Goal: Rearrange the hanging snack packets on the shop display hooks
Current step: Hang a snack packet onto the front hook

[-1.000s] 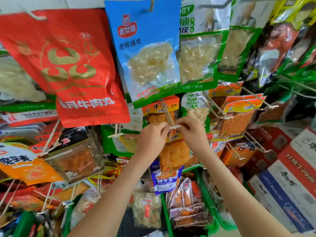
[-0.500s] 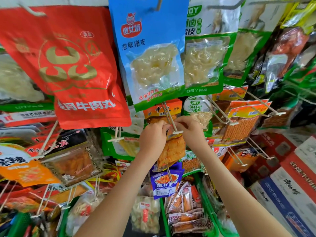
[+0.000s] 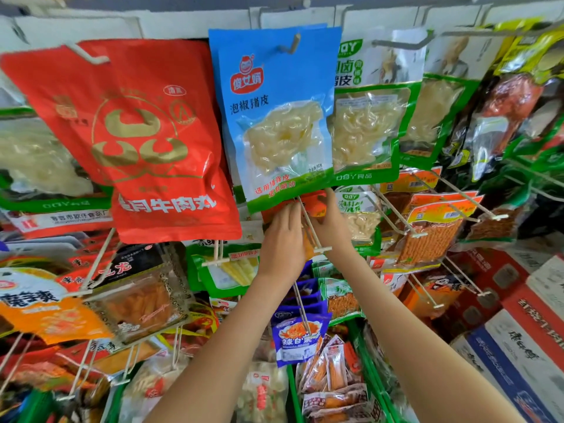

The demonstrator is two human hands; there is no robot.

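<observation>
— Where is the packet you're moving?

— It's the orange packet (image 3: 314,206), on the double-wire hook (image 3: 312,232). It sits well back from the crossbar tip, tucked under the bottom edge of the big blue packet (image 3: 274,117). My left hand (image 3: 283,236) is on one side of the wires and my right hand (image 3: 331,227) is on the other.

— Have you got hold of it?

— I can't tell. Both sets of fingers stretch upward alongside the packet, but only the backs of my hands show. Whether I'm pinching the header or merely pressing it is hidden.

— So what worries you?

— Three things, I think. If the hang hole hasn't caught both wires, the packet drops the moment I let go, probably onto the purple-blue packet (image 3: 297,334) hanging below. My fingertips are right at the blue packet's lower edge, so a careless lift could swing it or nudge it off its own peg. And my right wrist sits just beside the green packet (image 3: 358,215), so pulling out sideways could drag that one along its hook.
</observation>
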